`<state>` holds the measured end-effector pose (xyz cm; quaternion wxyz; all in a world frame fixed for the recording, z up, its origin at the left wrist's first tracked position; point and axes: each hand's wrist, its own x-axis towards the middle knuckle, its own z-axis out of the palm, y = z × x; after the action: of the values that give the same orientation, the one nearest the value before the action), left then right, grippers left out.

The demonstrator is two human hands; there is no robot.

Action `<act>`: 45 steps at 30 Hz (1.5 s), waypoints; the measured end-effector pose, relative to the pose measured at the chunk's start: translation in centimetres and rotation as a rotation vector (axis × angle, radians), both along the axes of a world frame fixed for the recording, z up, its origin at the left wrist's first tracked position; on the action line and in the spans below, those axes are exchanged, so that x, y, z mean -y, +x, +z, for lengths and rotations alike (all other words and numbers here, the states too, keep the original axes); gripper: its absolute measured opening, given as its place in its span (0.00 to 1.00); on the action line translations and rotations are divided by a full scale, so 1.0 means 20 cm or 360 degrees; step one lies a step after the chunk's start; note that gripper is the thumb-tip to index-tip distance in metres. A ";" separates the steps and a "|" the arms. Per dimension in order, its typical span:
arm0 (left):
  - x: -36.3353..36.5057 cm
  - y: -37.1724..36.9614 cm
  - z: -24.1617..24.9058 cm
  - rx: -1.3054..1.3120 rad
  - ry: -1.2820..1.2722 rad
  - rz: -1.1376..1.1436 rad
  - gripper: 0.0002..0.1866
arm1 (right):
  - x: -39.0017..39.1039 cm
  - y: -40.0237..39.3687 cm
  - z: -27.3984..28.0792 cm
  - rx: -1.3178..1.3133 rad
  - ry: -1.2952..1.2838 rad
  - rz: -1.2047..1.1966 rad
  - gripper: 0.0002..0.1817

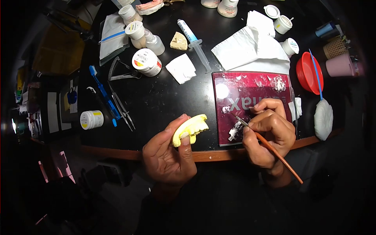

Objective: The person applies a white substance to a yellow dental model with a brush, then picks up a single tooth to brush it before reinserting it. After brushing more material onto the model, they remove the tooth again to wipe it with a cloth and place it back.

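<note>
My left hand [168, 154] holds a yellow dental model [190, 129] between thumb and fingers, just above the table's front edge. A whitish tooth piece sits by my thumb tip. To the right, my right hand [270, 135] grips a thin brush [276, 152] with an orange-brown handle, its fingers closed round it like a pen. The brush tip points up and left, over the dark red glass slab [254, 94]. White paste [235, 131] is smeared near the slab's lower left, with more paste [279, 83] at its upper right. Whether the tip touches the slab, I cannot tell.
Several white jars [147, 62] and a syringe [194, 43] stand or lie at the back. Tweezers [123, 111] and a blue toothbrush [105, 94] are left. White tissues [239, 47] lie behind the slab; a red bowl [309, 73] is right of it.
</note>
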<state>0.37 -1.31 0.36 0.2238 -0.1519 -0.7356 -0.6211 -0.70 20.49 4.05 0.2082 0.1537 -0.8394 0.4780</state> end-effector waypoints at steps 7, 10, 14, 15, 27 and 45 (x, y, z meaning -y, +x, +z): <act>0.01 0.01 0.00 0.0027 -0.0023 -0.0010 0.19 | 0.04 -0.04 -0.01 -0.0088 0.0039 -0.0110 0.08; 0.02 0.01 -0.01 0.0029 -0.0071 -0.0025 0.19 | 0.04 -0.04 -0.01 -0.0091 0.0048 -0.0128 0.08; 0.02 0.01 -0.01 0.0027 -0.0062 -0.0021 0.19 | 0.02 -0.02 -0.01 -0.0015 0.0044 -0.0074 0.08; 0.02 0.01 -0.01 0.0031 -0.0061 -0.0022 0.19 | 0.02 -0.01 -0.02 0.0020 0.0041 -0.0048 0.08; 0.02 0.00 0.01 0.0029 -0.0066 -0.0050 0.22 | 0.03 -0.02 -0.01 0.0008 0.0035 -0.0020 0.09; 0.00 0.00 0.00 -0.0020 -0.0015 -0.0042 0.20 | 0.18 0.05 0.06 -0.0159 -0.0310 0.0383 0.10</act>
<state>0.44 -1.25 0.39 0.2195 -0.1666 -0.7350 -0.6195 0.38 16.89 5.33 0.2049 0.2558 -0.7532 0.5704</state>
